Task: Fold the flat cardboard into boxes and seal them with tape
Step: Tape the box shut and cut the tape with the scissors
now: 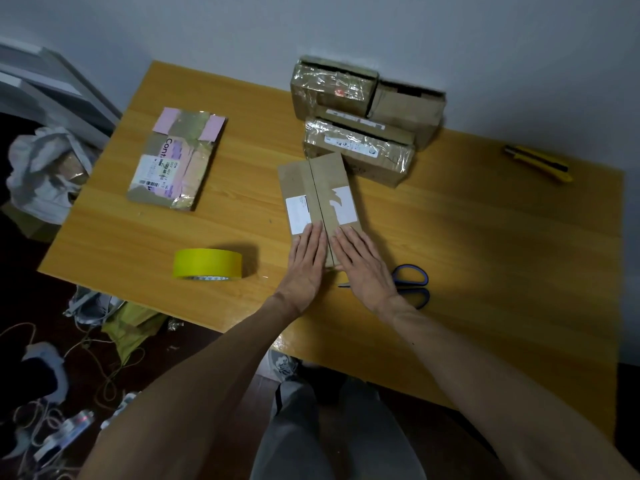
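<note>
Both hands — left hand (308, 263), right hand (363, 263) — press flat, fingers straight, on the box (320, 188) flaps beside the seam.

We read just "Cont" on the flat carton (180, 157). Its shipping label (154, 171) prints too small for us. Labels on the taped boxes (360, 147) blur out.

- left hand (306, 259) and right hand (362, 263) press flat on box (320, 195) flaps, either side of seam
- yellow tape roll (207, 264) left of box
- scissors (412, 282) just beside right hand
</note>
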